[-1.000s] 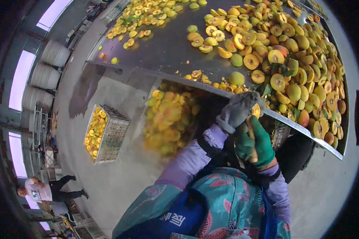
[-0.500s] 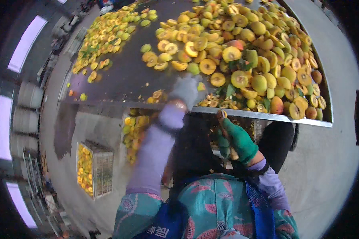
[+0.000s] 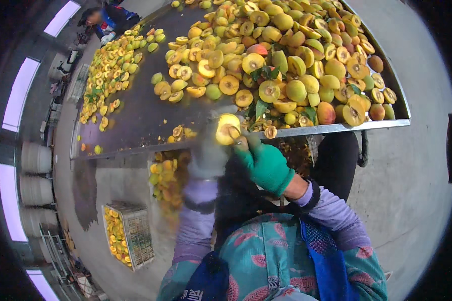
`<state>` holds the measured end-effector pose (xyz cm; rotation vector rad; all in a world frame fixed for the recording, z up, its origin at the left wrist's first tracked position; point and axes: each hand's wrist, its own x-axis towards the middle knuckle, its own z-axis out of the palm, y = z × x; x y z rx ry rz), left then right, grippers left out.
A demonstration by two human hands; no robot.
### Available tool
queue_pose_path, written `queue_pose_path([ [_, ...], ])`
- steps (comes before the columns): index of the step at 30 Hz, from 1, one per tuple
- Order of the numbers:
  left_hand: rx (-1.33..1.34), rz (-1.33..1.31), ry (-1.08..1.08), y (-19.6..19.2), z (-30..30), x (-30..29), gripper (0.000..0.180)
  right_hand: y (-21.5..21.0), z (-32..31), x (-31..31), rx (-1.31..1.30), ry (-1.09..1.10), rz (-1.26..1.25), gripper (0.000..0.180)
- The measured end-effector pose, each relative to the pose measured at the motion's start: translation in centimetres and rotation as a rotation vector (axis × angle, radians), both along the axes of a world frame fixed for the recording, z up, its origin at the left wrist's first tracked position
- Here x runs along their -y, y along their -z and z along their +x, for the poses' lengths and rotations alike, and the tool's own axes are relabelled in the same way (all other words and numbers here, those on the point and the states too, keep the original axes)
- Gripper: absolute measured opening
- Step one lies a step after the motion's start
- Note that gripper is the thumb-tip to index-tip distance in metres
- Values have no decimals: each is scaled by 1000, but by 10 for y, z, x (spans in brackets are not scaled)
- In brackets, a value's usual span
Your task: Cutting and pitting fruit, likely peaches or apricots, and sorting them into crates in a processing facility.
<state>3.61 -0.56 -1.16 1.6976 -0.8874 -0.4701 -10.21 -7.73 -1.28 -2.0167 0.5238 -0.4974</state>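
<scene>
while left fingers [image 3: 211, 134] curl round halved fruit [image 3: 226, 124], right fingers [image 3: 245, 155] clench tool [image 3: 241, 144].

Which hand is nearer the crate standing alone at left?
Left: in the picture, the left hand is above and right of the crate; the right hand is farther right.

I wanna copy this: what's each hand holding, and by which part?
The blurred left hand holds a cut fruit around its outer side; the green-gloved right hand grips a small tool by its handle.
</scene>
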Motion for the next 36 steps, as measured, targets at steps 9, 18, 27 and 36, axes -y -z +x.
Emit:
queue_pose_path([
  [9,-73,-137,-107,-1,-24,3,47,6,0,-21,119,102,144,33],
  [18,312,-129,157,-18,-24,8,40,1,-10,-3,59,-41,211,37],
  [27,295,39,-76,14,-21,15,30,11,-2,-16,159,-186,1137,39],
  [36,134,-8,-105,18,-14,-5,31,3,2,-14,360,-649,2275,40],
])
